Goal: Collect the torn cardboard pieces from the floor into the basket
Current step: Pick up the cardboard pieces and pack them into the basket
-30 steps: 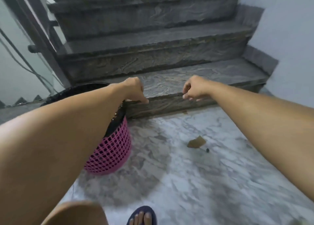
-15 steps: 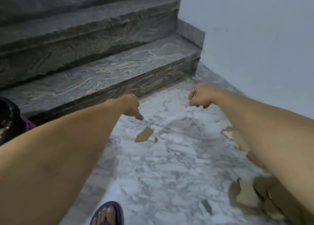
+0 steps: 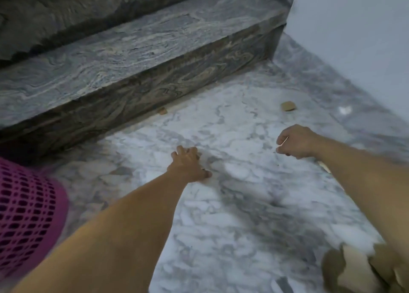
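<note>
My left hand (image 3: 188,164) reaches down to the marble floor with its fingers spread; nothing shows under it. My right hand (image 3: 296,142) is curled, and a thin tan edge of a cardboard piece (image 3: 284,140) shows in its fingers. A small cardboard piece (image 3: 287,106) lies beyond the right hand. A tiny scrap (image 3: 162,110) sits at the foot of the step. A pile of torn cardboard (image 3: 354,268) lies at the bottom right, and another piece (image 3: 324,166) peeks out under my right forearm. The pink mesh basket (image 3: 26,215) stands at the left edge.
A dark stone step (image 3: 132,56) runs across the back of the floor. A pale wall (image 3: 354,38) closes the right side. White-grey marble floor (image 3: 232,204) lies between my arms.
The view has dropped closer to the floor and swung back left, so the basket's side shows again. My left hand has lowered onto the spot where a cardboard piece lay.
</note>
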A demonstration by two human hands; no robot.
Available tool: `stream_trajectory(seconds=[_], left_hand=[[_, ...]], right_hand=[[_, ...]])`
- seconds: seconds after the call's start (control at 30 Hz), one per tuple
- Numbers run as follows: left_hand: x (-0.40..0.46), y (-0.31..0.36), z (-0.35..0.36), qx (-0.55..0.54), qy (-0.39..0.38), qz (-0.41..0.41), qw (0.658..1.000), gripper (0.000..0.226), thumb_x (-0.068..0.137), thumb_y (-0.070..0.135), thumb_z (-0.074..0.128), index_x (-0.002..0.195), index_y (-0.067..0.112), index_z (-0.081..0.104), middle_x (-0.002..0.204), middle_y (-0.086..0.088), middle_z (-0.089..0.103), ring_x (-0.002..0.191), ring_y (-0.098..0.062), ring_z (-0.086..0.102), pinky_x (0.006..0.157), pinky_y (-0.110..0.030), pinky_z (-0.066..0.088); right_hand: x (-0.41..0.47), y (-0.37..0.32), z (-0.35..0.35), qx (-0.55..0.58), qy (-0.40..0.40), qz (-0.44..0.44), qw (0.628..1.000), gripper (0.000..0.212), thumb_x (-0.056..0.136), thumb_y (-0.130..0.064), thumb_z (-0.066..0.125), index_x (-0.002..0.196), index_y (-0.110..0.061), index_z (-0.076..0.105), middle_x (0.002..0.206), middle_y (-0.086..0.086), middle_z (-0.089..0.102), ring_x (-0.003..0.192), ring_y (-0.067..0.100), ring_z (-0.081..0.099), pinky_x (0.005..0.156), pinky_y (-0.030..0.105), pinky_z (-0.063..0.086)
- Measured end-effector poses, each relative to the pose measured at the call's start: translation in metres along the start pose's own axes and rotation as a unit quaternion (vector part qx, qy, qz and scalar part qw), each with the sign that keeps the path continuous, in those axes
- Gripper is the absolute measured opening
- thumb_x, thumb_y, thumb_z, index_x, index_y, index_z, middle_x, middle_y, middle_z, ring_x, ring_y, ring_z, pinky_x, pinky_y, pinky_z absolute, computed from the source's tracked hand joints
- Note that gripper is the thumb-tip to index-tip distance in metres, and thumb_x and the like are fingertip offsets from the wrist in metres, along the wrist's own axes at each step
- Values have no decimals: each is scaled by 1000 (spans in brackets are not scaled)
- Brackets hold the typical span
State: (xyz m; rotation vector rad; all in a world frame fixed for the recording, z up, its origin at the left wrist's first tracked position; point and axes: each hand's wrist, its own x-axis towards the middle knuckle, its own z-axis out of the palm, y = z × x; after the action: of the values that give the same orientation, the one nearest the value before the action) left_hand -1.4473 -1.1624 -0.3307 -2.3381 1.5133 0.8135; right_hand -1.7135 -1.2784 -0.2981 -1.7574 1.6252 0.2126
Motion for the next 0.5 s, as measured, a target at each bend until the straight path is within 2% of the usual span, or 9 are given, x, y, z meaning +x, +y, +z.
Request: stream_trajectory(seconds=[0.1, 0.17, 0.23, 0.3, 0.4, 0.5], left_hand=[[11, 3, 10, -4, 46, -32, 998, 83, 65, 59, 77, 130, 32, 33, 134, -7, 25, 128, -30, 27, 95, -49, 46], [17, 6, 13, -42, 56, -24, 997, 74, 66, 46, 82, 123, 30, 38, 129, -6, 26, 121, -27, 28, 90, -45, 50], [23, 8, 14, -98, 47, -11, 994, 63, 67, 28, 84, 116, 28, 45, 122, -2, 29, 112, -23, 30, 84, -40, 54], [26, 8, 13, -134, 50, 4, 990, 52, 67, 14, 82, 108, 26, 51, 118, 0, 36, 107, -21, 35, 80, -38, 55], [31, 7, 9, -117, 75, 35, 990, 40, 67, 20, 81, 99, 24, 57, 113, -1, 49, 99, -24, 54, 82, -35, 54], [37, 4, 10, -166, 46, 39, 984, 22, 72, 8, 78, 79, 19, 61, 98, 0, 62, 80, -13, 67, 67, -29, 55]], right_hand=[[16, 3, 9, -1, 7, -2, 1000, 22, 86, -21, 73, 103, -10, 68, 79, 2, 62, 63, 21, 58, 57, 26, 52], [24, 3, 11, -5, 13, -10, 1000, 24, 85, -22, 74, 106, -11, 68, 87, 3, 62, 62, 17, 56, 54, 22, 46], [30, 3, 9, -1, 21, -16, 1000, 26, 85, -21, 73, 108, -10, 68, 94, 4, 61, 72, 21, 58, 60, 24, 49], [37, 1, 6, 19, 31, -20, 999, 26, 86, -20, 73, 108, -9, 67, 96, 5, 61, 81, 24, 59, 73, 30, 53], [45, -4, 1, 30, 44, -32, 998, 25, 87, -19, 72, 108, -7, 67, 96, 6, 61, 87, 23, 57, 81, 32, 52], [53, -10, -4, 45, 51, -27, 997, 21, 86, -19, 73, 103, -8, 66, 82, 4, 62, 79, 26, 60, 76, 36, 55]])
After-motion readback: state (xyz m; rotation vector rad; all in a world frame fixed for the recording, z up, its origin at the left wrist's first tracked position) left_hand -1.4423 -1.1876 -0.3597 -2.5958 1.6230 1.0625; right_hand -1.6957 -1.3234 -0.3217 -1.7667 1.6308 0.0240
